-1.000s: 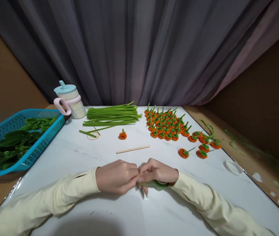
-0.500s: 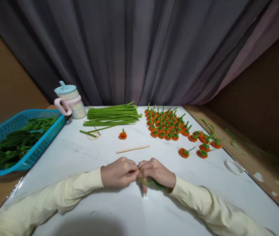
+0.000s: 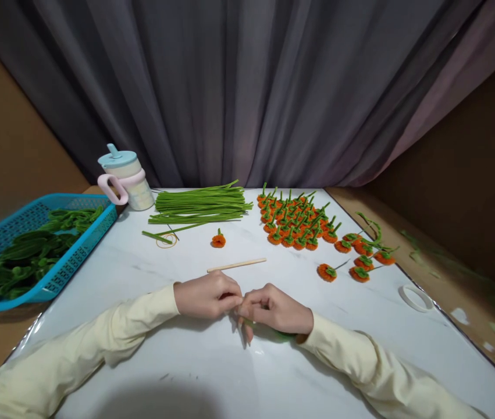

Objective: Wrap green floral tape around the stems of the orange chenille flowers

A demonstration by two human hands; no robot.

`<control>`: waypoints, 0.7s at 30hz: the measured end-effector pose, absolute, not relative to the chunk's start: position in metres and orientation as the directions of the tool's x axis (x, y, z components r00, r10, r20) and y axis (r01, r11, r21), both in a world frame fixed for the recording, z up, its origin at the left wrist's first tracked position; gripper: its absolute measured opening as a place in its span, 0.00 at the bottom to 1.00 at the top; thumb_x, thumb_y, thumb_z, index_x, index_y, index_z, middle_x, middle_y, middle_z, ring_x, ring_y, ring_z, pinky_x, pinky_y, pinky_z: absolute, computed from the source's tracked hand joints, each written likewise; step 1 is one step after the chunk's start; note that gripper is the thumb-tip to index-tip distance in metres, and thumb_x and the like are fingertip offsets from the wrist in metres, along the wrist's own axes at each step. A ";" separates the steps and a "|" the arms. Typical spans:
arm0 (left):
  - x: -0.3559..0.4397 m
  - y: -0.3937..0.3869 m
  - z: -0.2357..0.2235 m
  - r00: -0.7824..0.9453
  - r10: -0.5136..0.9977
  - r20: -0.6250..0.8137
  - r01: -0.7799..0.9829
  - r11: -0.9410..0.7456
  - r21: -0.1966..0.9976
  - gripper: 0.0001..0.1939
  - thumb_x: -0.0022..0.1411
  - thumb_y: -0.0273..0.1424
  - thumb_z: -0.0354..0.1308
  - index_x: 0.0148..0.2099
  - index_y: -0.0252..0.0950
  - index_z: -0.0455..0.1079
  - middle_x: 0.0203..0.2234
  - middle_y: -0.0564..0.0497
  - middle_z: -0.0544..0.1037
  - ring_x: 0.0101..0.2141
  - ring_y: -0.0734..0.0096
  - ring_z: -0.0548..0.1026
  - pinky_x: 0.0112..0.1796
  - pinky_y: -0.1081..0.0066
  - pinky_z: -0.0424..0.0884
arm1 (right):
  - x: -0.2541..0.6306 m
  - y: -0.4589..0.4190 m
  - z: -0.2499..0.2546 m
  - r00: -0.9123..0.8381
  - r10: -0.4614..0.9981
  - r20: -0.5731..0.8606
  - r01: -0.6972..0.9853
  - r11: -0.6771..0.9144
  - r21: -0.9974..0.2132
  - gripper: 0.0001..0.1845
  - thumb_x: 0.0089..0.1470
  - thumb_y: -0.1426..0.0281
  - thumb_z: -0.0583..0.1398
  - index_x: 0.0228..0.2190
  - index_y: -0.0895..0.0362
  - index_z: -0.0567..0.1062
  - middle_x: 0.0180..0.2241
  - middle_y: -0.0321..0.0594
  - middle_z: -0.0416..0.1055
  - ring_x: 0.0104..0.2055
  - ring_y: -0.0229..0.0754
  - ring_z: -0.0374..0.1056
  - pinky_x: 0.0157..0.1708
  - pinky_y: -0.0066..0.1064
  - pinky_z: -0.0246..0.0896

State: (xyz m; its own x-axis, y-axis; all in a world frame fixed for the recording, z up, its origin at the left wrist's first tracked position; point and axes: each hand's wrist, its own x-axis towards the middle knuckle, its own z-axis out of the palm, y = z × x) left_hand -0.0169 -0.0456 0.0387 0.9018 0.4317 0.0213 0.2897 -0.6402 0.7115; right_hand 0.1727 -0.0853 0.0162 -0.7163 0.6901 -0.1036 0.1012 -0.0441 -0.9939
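Note:
My left hand and my right hand meet at the fingertips over the near middle of the white table. The left thumb and forefinger are pinched together against the right fingertips; whatever lies between them is too small to tell. In the right hand is a thin green strip, mostly hidden behind the palm and fingers. Just beyond the hands lies a wooden stick. Farther back a single orange pipe-cleaner flower with a short green stem stands on the table.
Green pipe cleaners lie in a bundle at the back. Many orange flowers stand to the right, near a white tape ring. At left are a blue basket of green leaves and a lidded cup. A rubber band lies nearby.
Both hands have shifted slightly left, the left one also a little away from me. Less of the green strip shows under my right hand.

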 end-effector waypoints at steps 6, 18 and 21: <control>-0.020 -0.038 0.048 0.948 0.319 -0.006 0.225 -0.656 0.720 0.14 0.65 0.27 0.44 0.27 0.33 0.64 0.23 0.51 0.71 0.26 0.75 0.67 0.31 0.77 0.64 | 0.176 -0.083 0.017 -0.712 0.682 -0.167 0.144 -0.091 -0.985 0.23 0.48 0.53 0.62 0.27 0.63 0.74 0.22 0.41 0.73 0.24 0.35 0.65 0.29 0.26 0.61; -0.019 -0.041 0.045 0.950 0.313 0.001 0.226 -0.689 0.689 0.09 0.60 0.24 0.48 0.27 0.33 0.64 0.22 0.52 0.69 0.23 0.76 0.64 0.27 0.78 0.61 | 0.179 -0.080 0.004 -0.712 0.670 -0.209 0.188 -0.105 -0.977 0.26 0.49 0.51 0.61 0.29 0.65 0.75 0.20 0.40 0.73 0.16 0.28 0.49 0.16 0.22 0.43; -0.018 -0.042 0.044 0.949 0.314 0.026 0.217 -0.711 0.669 0.10 0.59 0.24 0.47 0.26 0.34 0.61 0.21 0.53 0.66 0.23 0.76 0.63 0.26 0.77 0.60 | 0.177 -0.080 0.005 -0.705 0.680 -0.203 0.183 -0.103 -0.978 0.26 0.49 0.52 0.61 0.31 0.65 0.75 0.19 0.39 0.73 0.16 0.28 0.46 0.15 0.22 0.41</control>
